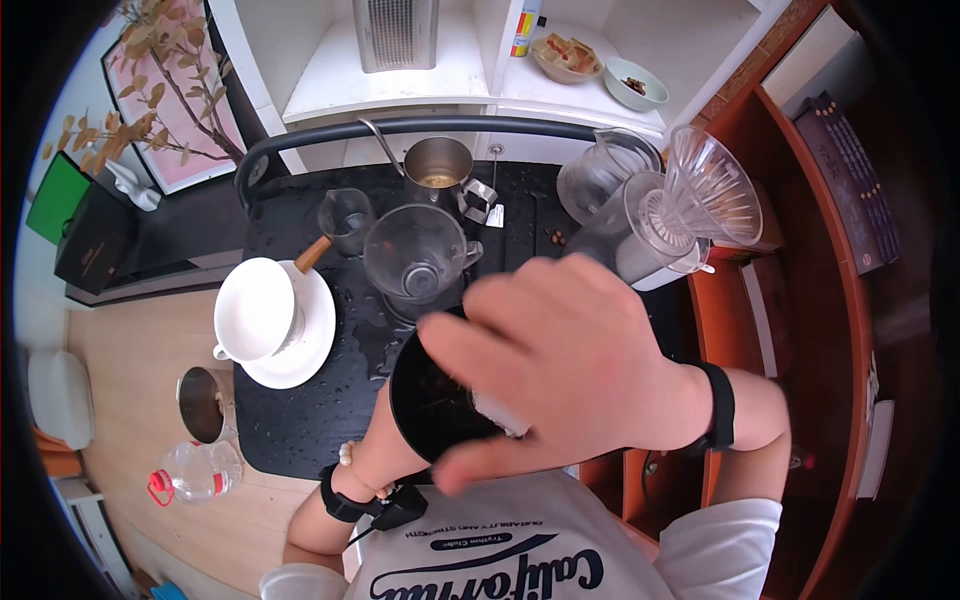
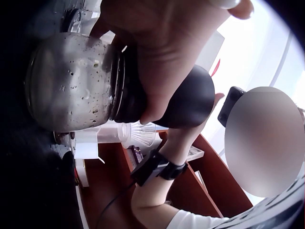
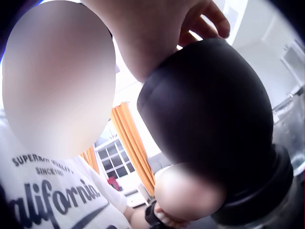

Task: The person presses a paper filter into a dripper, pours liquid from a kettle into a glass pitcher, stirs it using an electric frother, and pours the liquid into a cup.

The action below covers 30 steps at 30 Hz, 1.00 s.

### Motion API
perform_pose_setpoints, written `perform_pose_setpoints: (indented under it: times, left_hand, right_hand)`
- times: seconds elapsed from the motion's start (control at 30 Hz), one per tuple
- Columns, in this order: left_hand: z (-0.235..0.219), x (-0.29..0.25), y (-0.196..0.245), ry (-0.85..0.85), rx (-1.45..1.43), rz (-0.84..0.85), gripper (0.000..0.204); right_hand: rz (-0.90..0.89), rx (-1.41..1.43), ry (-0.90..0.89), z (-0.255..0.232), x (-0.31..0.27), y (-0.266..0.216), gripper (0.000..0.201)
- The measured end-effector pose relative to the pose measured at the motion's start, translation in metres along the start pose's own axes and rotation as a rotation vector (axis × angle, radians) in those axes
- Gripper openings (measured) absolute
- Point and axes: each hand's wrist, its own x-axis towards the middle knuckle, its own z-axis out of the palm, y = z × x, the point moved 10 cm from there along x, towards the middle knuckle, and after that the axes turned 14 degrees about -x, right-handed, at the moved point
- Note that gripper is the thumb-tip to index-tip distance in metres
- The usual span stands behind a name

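Observation:
My left hand [image 2: 162, 43] grips the black neck of a coffee grinder [image 2: 190, 98]. Its lower part is a clear glass jar [image 2: 74, 83], flecked with dark specks, over the black tabletop. In the head view the wide black hopper [image 1: 425, 390] faces up, largely covered by my right hand [image 1: 570, 365]. The fingers and thumb of that hand are spread over the mouth, slightly blurred. A small white piece [image 1: 495, 412] shows beneath the palm. In the right wrist view, fingers [image 3: 217, 19] reach over the hopper's far rim; what lies inside is hidden.
Beyond the grinder stand a glass server [image 1: 415, 255], a small glass pitcher [image 1: 347, 220] and a metal pot [image 1: 438, 165]. At left a white cup [image 1: 255, 310] rests on a saucer [image 1: 315, 350]. A ribbed clear dripper [image 1: 715, 185] stands at right, beside a glass jug [image 1: 590, 185].

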Motion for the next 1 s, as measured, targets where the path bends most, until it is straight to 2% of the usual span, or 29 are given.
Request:
perform_pose_setpoints:
  times: [0.03,0.07,0.1,0.13,0.17,0.2,0.23,0.27,0.4,0.43,0.47,0.53,0.6,0.67,0.8,0.87,0.9,0.93,0.97,1.0]
  left_hand:
    - [0.0,0.0,-0.003,-0.006,-0.069,-0.021,0.064]
    - [0.003,0.002,0.005,-0.031,0.025,0.069,0.065]
    - [0.002,0.0,0.006,-0.032,-0.022,-0.011,0.064]
    - [0.002,0.0,0.02,-0.041,0.212,0.151,0.065]
    - [0.005,-0.003,0.03,-0.05,0.449,0.312,0.066]
    - [0.003,-0.006,0.022,-0.048,0.45,0.312,0.066]
    - [-0.005,-0.007,-0.005,-0.039,0.257,0.142,0.067]
    - [-0.008,-0.01,-0.031,-0.034,0.063,-0.031,0.068]
    - [-0.011,-0.015,-0.036,-0.005,-0.015,0.008,0.069]
    - [-0.009,-0.009,-0.025,-0.026,0.074,0.007,0.07]
    - [-0.006,-0.006,-0.019,-0.049,0.161,0.006,0.071]
    - [-0.007,-0.007,-0.027,-0.018,0.115,-0.077,0.078]
    - [-0.007,-0.005,-0.021,-0.008,0.115,-0.093,0.08]
    - [-0.008,-0.006,-0.029,0.01,-0.053,-0.241,0.082]
    - [-0.006,-0.002,-0.028,-0.018,-0.062,-0.237,0.082]
    - [-0.009,-0.001,-0.02,-0.027,0.028,-0.114,0.081]
    - [-0.008,-0.001,-0.019,-0.026,0.025,-0.117,0.081]
    - [-0.003,0.0,-0.015,-0.07,-0.004,-0.103,0.08]
    - [0.002,0.0,-0.013,-0.113,-0.034,-0.09,0.079]
    - [0.002,0.0,-0.002,-0.129,0.106,0.051,0.077]
  right_hand:
    - [-0.004,-0.002,0.003,0.001,-0.006,0.002,0.039]
    - [0.081,0.208,0.132,-0.005,-0.018,0.017,0.058]
    - [0.166,0.421,0.26,-0.008,-0.033,0.032,0.082]
    - [0.178,0.446,0.107,0.013,-0.045,0.031,0.124]
    - [0.172,0.445,0.105,0.027,-0.054,0.024,0.124]
    - [0.27,0.702,0.078,0.052,-0.064,0.024,0.128]
    - [0.367,0.957,0.05,0.075,-0.071,0.023,0.133]
    - [0.381,1.085,0.069,0.084,-0.072,0.017,0.138]
    - [0.324,1.018,0.088,0.087,-0.072,0.012,0.136]
    - [0.319,1.024,0.089,0.088,-0.072,0.013,0.136]
    - [0.306,1.011,0.182,0.083,-0.072,0.018,0.129]
    - [0.302,1.032,0.328,0.081,-0.078,0.024,0.122]
    - [0.345,1.077,0.374,0.086,-0.081,0.026,0.121]
    - [0.371,1.118,0.468,0.085,-0.083,0.03,0.121]
    - [0.431,1.243,0.491,0.096,-0.087,0.037,0.123]
    - [0.337,1.2,0.546,0.079,-0.084,0.037,0.11]
    - [0.729,1.221,0.437,0.098,-0.098,0.044,0.081]
    - [0.733,1.221,0.433,0.078,-0.092,0.045,0.081]
    - [0.729,1.407,0.439,0.058,-0.085,0.048,0.071]
    - [0.719,1.596,0.444,0.04,-0.08,0.053,0.061]
